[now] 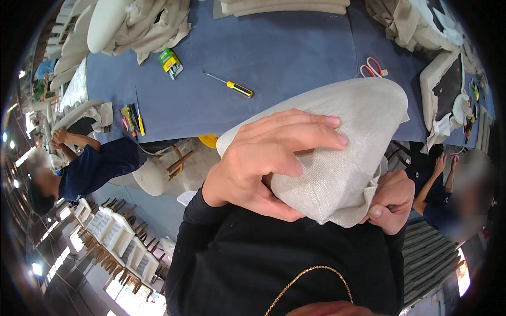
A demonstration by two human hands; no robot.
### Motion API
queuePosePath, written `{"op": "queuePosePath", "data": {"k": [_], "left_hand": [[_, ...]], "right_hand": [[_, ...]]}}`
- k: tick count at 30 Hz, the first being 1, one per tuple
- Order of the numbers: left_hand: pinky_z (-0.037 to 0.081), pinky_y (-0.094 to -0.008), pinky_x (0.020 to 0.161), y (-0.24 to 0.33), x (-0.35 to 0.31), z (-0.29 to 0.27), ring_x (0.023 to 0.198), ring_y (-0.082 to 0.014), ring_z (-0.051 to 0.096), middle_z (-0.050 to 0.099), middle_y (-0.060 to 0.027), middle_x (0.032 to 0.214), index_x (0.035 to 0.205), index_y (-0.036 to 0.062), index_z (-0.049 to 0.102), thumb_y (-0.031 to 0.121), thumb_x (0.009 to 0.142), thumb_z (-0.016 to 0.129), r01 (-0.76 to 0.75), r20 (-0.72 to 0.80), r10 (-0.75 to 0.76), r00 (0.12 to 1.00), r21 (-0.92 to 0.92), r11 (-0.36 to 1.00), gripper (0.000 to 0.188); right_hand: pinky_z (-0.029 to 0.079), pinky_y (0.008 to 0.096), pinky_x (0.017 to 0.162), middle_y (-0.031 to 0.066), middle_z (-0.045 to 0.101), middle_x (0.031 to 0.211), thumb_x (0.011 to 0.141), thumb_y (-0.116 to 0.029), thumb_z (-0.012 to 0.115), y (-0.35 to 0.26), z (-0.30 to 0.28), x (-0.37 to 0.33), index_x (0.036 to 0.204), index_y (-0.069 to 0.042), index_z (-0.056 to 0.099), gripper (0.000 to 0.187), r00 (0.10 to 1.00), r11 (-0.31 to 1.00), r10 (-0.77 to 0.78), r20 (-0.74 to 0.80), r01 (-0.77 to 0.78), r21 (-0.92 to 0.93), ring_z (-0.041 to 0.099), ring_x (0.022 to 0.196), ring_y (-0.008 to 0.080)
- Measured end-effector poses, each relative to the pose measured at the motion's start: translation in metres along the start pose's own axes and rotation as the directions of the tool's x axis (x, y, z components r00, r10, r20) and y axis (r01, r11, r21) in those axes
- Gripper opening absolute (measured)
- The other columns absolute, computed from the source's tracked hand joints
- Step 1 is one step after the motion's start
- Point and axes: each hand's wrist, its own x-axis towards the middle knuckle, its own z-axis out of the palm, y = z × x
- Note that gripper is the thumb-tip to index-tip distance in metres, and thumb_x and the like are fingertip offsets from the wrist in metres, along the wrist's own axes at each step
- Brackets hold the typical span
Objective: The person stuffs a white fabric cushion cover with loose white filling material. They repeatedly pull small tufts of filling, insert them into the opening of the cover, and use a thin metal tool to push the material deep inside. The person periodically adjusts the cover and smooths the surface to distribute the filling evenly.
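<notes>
A padded chair cushion [321,174] in light beige woven fabric is tilted up in front of my chest, its corner towards me. My left hand [258,163] grips it from the left side, with the fingers bent over its face. On the right, my right hand [391,203] is closed, thumb and fingers pinching the loose fabric edge [363,203] at the cushion's rim. The cushion's underside is hidden from view. Beyond it, on the blue-grey table [295,58], lie a yellow-and-black screwdriver [240,88] and red-handled scissors [372,68].
A small green-and-yellow box [169,63] lies at the far left of the table, below piled beige fabric [158,26]. More tools [134,120] are at the left edge. Co-workers in dark shirts stand on the left [100,168] and right [435,195]. Stacked chairs [118,239] stand behind.
</notes>
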Motion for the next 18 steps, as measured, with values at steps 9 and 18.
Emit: {"op": "queuePosePath", "data": {"k": [9, 18], "left_hand": [[0.054, -0.0587, 0.099, 0.002, 0.006, 0.000, 0.125, -0.0510, 0.066, 0.070, -0.0284, 0.133, 0.103, 0.0086, 0.054, 0.024, 0.069, 0.097, 0.041, 0.055, -0.042, 0.998, 0.020, 0.999, 0.057], [0.057, -0.0538, 0.091, -0.006, 0.003, 0.005, 0.117, -0.0501, 0.069, 0.069, -0.0268, 0.131, 0.110, 0.0073, 0.060, 0.027, 0.073, 0.094, -0.014, -0.012, 0.014, 1.000, 0.056, 0.998, 0.054]], "right_hand": [[0.037, 0.0260, 0.042, 0.0043, 0.065, 0.054, 0.093, -0.011, 0.075, -0.026, 0.002, -0.007, 0.075, -0.003, 0.080, 0.020, 0.986, 0.987, 0.161, -0.042, -0.162, -0.021, 0.055, 0.040, 0.0119], [0.038, 0.0254, 0.044, 0.0041, 0.066, 0.055, 0.093, -0.017, 0.077, -0.009, -0.010, -0.004, 0.073, -0.004, 0.080, 0.024, 0.985, 0.980, 0.174, 0.006, -0.174, 0.102, 0.055, 0.042, 0.0106]]}}
